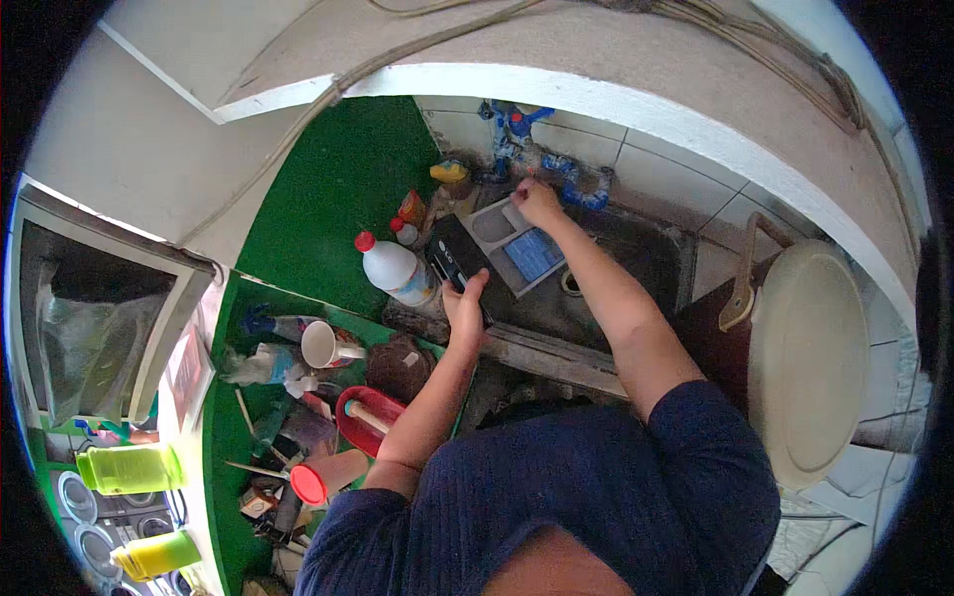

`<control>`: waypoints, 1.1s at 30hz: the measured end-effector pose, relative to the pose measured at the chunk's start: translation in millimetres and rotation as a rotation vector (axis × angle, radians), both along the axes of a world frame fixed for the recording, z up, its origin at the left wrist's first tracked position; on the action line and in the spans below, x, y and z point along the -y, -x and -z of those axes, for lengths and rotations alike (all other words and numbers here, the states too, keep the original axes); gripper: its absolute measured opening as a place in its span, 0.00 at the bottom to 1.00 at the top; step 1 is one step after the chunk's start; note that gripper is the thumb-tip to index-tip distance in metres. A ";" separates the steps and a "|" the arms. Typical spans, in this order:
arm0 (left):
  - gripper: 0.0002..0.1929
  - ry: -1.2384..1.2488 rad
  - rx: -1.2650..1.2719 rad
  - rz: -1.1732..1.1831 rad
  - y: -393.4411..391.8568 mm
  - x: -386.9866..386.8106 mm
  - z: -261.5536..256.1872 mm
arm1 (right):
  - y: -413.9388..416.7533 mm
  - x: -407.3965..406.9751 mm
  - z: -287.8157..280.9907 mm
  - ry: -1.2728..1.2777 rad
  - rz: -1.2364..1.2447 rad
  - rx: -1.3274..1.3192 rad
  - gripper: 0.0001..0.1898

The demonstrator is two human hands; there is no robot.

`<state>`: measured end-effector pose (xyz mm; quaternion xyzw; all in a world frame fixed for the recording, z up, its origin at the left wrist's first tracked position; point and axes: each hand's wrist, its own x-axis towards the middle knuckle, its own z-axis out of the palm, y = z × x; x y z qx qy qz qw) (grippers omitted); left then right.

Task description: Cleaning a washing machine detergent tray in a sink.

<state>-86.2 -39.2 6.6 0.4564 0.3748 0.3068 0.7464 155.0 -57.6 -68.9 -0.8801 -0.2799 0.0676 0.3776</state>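
Observation:
A washing machine detergent drawer is tilted over the dark sink [645, 261]. Its black front panel [460, 249] carries an LG mark, and its grey tray [492, 223] has compartments, one with a blue part [533, 255]. My left hand [466, 307] grips the front panel at its near end, thumb on top. At the tray's far corner is my right hand [538, 205], its fingers curled together just below the blue tap piping [514, 138]. Whether those fingers pinch something or only touch the tray is hidden. Part of the sink's drain [571, 281] shows beside the tray.
Left of the sink stand a white bottle with a red cap [391, 268] and a smaller bottle [405, 232]. A white mug [322, 344], a red scoop-like container [365, 417] and clutter crowd the green shelf. A large beige oval basin [809, 365] leans at the right.

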 end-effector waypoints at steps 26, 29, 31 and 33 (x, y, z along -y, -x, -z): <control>0.22 0.037 0.010 0.173 14.7 -29.9 7.1 | 35.0 89.4 21.3 -0.019 0.193 0.050 0.23; 0.22 0.153 -0.006 0.297 14.6 -47.2 7.7 | 27.5 136.4 6.5 0.062 0.114 -0.352 0.26; 0.21 0.244 -0.091 0.459 6.2 -52.1 2.7 | 29.9 170.0 15.4 -0.364 0.132 -0.919 0.29; 0.21 0.259 -0.125 0.496 -3.7 -54.0 1.4 | 37.9 191.9 22.9 -0.428 0.185 -0.906 0.28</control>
